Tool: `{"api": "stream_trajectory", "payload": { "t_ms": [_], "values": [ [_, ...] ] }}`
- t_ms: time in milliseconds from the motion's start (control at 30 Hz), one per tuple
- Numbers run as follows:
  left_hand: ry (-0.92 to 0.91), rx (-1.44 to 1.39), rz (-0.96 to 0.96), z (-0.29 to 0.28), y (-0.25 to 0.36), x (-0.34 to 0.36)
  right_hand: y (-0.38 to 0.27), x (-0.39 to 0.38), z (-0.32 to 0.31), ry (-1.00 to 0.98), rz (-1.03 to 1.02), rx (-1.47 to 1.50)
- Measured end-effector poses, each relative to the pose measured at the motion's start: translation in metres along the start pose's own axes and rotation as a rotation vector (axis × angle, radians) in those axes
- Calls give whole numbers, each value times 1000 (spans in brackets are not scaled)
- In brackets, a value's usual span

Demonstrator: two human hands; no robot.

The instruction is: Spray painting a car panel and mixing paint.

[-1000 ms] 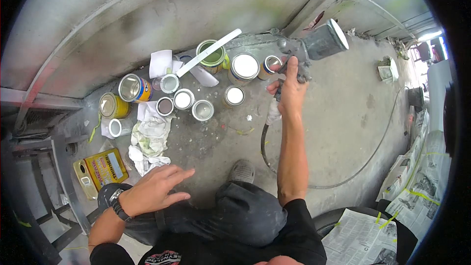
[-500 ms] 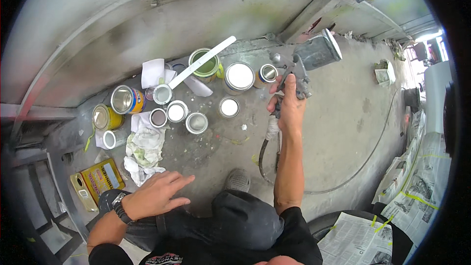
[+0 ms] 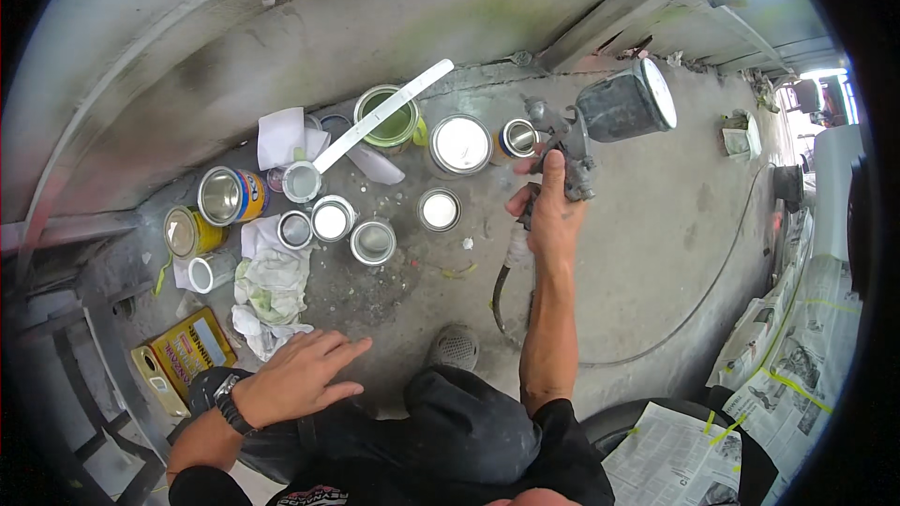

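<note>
My right hand (image 3: pixel 560 220) is wrapped round the handle of a spray gun (image 3: pixel 574 155), holding it up over the floor. Its dark grey cup (image 3: pixel 619 105), with a pale round end, sticks out to the right, tilted on its side. An air hose (image 3: pixel 502 298) hangs from the bottom of the handle. My left hand (image 3: pixel 298 377) is held over my knee with nothing in it, fingers stretched out. Nearest to it lie crumpled white cloths (image 3: pixel 270 286). A white mixing stick (image 3: pixel 384 114) slants from a small cup (image 3: pixel 302 182) across an open green paint can (image 3: pixel 392 122).
Several open cans and cups stand in the middle and left, including a white-topped can (image 3: pixel 459 145). A yellow rectangular tin (image 3: pixel 187 356) sits near left. The hose (image 3: pixel 694 337) curves over the floor at right. Newspaper-masked panels (image 3: pixel 787 384) line the right side; a wall (image 3: pixel 394 33) runs behind.
My right hand has shifted the spray gun slightly right, its cup now a little lower and farther out. The left hand stays nearly still. The view has turned a little.
</note>
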State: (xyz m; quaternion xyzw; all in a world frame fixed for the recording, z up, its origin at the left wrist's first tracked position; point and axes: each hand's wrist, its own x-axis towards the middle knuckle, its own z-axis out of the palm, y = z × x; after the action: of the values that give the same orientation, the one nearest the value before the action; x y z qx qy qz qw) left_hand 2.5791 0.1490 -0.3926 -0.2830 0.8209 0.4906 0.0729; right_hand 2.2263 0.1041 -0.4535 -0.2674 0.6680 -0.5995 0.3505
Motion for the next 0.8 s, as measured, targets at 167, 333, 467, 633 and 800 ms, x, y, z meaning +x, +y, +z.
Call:
{"api": "stream_trajectory", "payload": {
  "t_ms": [167, 333, 467, 633, 800],
  "values": [
    [-10, 8, 3, -1, -3, 3, 0, -2, 5, 15, -56, 27],
    [-17, 0, -1, -6, -10, 2, 6, -1, 13, 26, -30, 9],
    [16, -8, 8, -11, -9, 1, 15, 4, 9, 36, 67, -82],
    [-20, 58, 89, -3, 9, 16, -21, -20, -21, 79, 40, 17],
    [103, -56, -189, 19, -24, 4, -75, -58, -29, 35, 206, 7]
  ]
}}
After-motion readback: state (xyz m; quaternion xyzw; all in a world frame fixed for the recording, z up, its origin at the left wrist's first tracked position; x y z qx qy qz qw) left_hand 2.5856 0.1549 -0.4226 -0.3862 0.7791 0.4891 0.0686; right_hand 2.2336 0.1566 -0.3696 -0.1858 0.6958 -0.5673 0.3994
